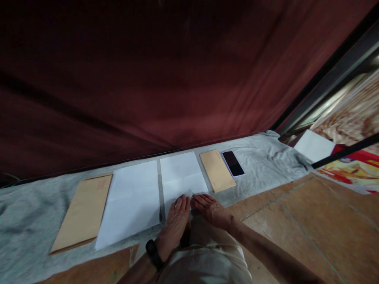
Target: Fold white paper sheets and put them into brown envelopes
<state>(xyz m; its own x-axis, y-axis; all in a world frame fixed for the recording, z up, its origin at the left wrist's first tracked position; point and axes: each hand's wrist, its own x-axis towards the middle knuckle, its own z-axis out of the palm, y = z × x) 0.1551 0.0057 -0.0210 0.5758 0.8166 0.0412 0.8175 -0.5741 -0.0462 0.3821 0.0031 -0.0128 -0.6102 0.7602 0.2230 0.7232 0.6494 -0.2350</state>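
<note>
A sheet of white paper point(182, 169) with faint creases lies in front of me. My left hand point(179, 211) rests flat on its near edge, fingers stretched out, a dark band at the wrist. My right hand point(209, 207) lies beside it at the near right corner, also with fingers stretched out. The thumbs are mostly hidden. A second white sheet point(133, 193) lies to the left, partly over or against a large brown envelope point(83, 213). On the right are a smaller brown envelope point(217, 169) and a phone point(233, 163) with a dark screen.
Everything is laid on a grey cloth point(260, 161) along a dark red curtain-like surface point(177, 98). Brown floor tiles point(319, 213) run in front. At the right are a dark bar point(346, 150), a white sheet-like item point(314, 145) and a colourful printed package point(349, 169).
</note>
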